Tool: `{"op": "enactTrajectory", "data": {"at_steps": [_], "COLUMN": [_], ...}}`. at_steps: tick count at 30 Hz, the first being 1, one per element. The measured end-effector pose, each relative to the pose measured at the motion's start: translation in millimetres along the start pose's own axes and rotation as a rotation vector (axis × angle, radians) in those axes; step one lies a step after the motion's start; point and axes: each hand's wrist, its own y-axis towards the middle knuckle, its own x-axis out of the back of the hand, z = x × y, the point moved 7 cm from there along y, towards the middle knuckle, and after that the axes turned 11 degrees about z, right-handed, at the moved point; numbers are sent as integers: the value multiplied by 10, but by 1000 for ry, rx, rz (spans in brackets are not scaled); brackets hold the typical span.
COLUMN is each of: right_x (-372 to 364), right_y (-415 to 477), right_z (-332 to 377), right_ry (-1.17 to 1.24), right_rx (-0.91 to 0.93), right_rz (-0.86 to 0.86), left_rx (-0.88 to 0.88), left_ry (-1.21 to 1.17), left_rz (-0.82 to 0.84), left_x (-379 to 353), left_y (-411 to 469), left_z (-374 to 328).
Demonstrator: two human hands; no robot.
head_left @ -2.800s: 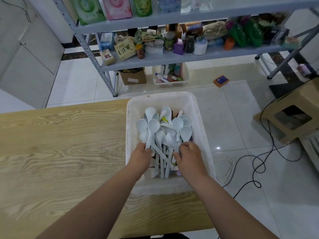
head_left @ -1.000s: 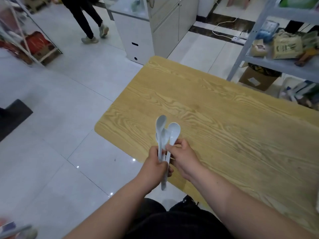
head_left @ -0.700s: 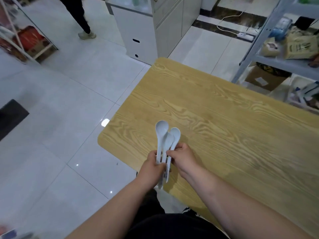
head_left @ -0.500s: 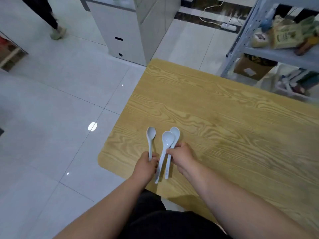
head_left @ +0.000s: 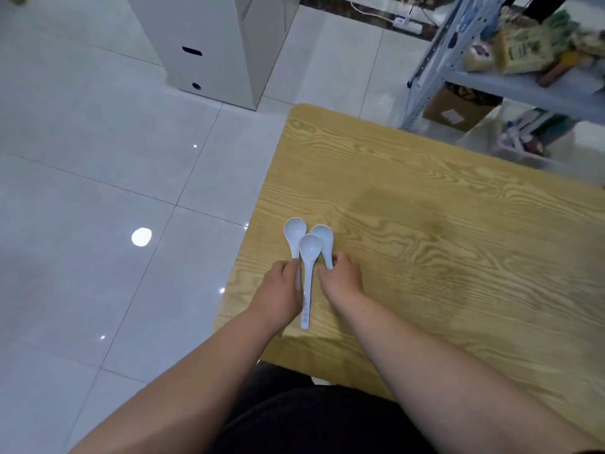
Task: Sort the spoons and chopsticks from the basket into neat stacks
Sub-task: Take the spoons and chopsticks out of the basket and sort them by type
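Three white spoons lie close together, bowls pointing away from me, near the left end of the wooden table (head_left: 442,224). My left hand (head_left: 278,298) holds the handle of the left spoon (head_left: 294,229). My right hand (head_left: 342,280) pinches the handle of the right spoon (head_left: 323,237). The middle spoon (head_left: 309,250) lies between my two hands, with its long handle running back toward me on the table. The basket and the chopsticks are out of view.
The table's left edge runs just left of the spoons, with white floor tiles (head_left: 98,191) beyond it. A white cabinet (head_left: 209,44) stands on the floor further away. A metal shelf rack (head_left: 510,77) with boxes stands behind the table at the upper right.
The spoons came out of the basket as a bunch and were carried to the table's left end. They were then spread side by side and now lie down on the wood.
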Motion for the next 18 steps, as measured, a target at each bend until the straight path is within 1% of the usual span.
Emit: {"op": "enactTrajectory", "data": {"at_steps": [2,4,6,8,10,12,15,18], "right_x": [-4,42,129,236,381,544,816,1141], "right_y": [-35,-120,-242,-396,-614,-861,-1271,-1696], "right_z": [-6,-46,-122,-248,-402,-585,-926,-1342], "right_ry": [-26,-39,-145,-282,-324,-277,-135,-51], "right_rx": [31,50,74,99,120,164,196,217], "right_rz": [37,93,150,199,233,239,225,144], "left_rx": [-28,-52,-94,-145,-212,-272,-360,-443], "left_ry": [-35,-6,68,126,159,165,138,105], "left_rz": [33,22,-10,-8,26,85,219,332], "left_x": [31,127,237,297,283,204,-45,-433], "left_y": [-7,-39,-79,-147,-268,-437,-676,-881], "left_z": [1,3,-3,-50,-162,-323,-638,-1078]}}
